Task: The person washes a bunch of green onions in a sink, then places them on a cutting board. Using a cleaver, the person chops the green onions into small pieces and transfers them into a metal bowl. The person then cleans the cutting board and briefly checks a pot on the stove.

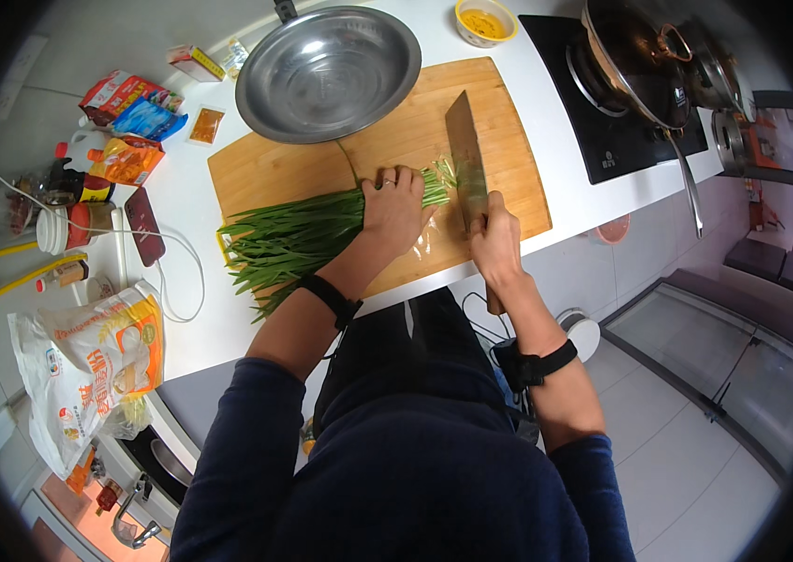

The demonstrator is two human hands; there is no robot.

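A large bunch of garlic chives (298, 228) lies across a wooden cutting board (516, 165), its leafy ends to the left and pale stems to the right. My left hand (396, 207) presses on the bunch near the stem ends, fingers over it. My right hand (496, 239) grips a cleaver (468, 158) by its wooden handle, the blade on the board just right of the stems. Small cut stem pieces (444, 171) lie between the bunch and the blade. A wide steel basin (329, 77) rests partly over the board's far left edge.
A bowl of yellow liquid (484, 22) stands beyond the board. To the right is a black cooktop (600, 126) with a lidded wok (639, 67). At left are food packets (131, 160), a phone (145, 225) with a white cable, and a large flour bag (98, 365).
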